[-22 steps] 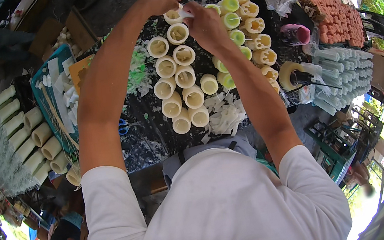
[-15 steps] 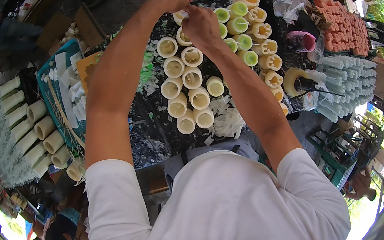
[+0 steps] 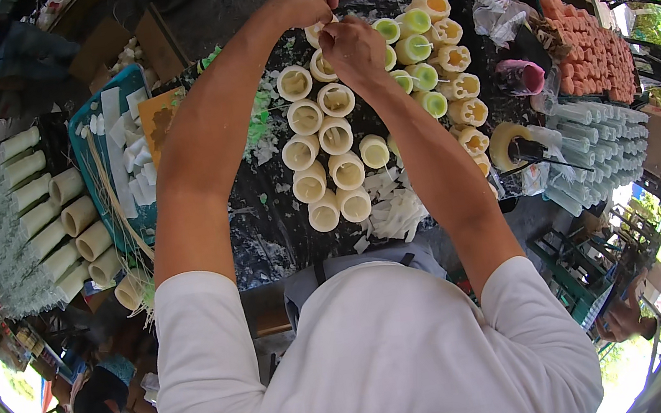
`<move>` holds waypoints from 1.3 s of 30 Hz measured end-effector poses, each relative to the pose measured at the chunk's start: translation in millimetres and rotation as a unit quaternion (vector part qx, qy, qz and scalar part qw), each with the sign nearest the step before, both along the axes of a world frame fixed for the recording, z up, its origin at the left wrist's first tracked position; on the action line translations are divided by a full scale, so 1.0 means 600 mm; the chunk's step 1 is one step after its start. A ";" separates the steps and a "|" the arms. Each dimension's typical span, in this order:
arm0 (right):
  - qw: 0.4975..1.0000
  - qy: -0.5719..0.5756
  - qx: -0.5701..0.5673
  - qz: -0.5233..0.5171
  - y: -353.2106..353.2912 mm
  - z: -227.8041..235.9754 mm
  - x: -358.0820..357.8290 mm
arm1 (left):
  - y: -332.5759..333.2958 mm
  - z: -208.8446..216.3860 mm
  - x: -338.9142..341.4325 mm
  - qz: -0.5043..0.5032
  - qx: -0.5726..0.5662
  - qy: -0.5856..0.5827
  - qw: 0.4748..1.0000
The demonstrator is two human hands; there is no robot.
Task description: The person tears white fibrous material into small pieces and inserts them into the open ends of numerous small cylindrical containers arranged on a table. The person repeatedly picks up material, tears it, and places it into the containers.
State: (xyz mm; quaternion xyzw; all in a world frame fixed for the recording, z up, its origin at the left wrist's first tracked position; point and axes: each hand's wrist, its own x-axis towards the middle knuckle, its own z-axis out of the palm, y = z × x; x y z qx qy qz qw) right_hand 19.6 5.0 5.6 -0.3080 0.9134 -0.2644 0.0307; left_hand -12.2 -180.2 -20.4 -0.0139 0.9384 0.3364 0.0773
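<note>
My left hand (image 3: pixel 308 2) and my right hand (image 3: pixel 356 47) are together at the far edge of the dark table. Both have their fingers pinched, nearly touching over a cream wax cup (image 3: pixel 314 34) at the far end of a double row. Whatever sits between the fingertips is too small to make out. Nearer to me stand hollow cream candle cups (image 3: pixel 305 116), some with a thin wick inside. Right of my right hand are green-filled candles (image 3: pixel 412 49) with wicks, beside cream cups with scalloped openings (image 3: pixel 455 59). My right forearm hides part of these rows.
White wax scraps (image 3: pixel 396 212) lie near the front edge. A teal tray (image 3: pixel 84 159) of white pieces stands left, beside more cream cylinders (image 3: pixel 79 216). Toward the right are a pink cup (image 3: pixel 530 78), a tape roll (image 3: pixel 505 141), orange pieces (image 3: pixel 589 52) and pale translucent rods (image 3: pixel 596 144).
Both hands sit slightly lower in the picture, along with the table's contents, as the view shifts a little. The hands remain pinched over the same far cup.
</note>
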 end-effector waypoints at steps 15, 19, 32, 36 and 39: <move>0.997 -0.045 -0.054 0.013 -0.001 -0.034 -0.022 | 0.000 -0.007 0.010 0.031 -0.004 0.066 0.997; 0.979 -0.204 -0.017 -0.019 0.008 -0.027 -0.044 | 0.006 0.024 0.030 0.065 0.059 0.044 0.995; 0.999 -0.021 -0.001 0.043 0.006 -0.027 -0.031 | -0.002 -0.025 0.037 0.121 0.106 0.087 0.983; 0.998 -0.027 0.034 0.047 0.005 -0.025 -0.033 | 0.005 -0.006 0.047 0.122 0.143 0.072 0.979; 1.000 -0.020 -0.013 0.010 0.007 -0.024 -0.038 | 0.010 0.013 0.048 0.131 0.148 0.061 0.978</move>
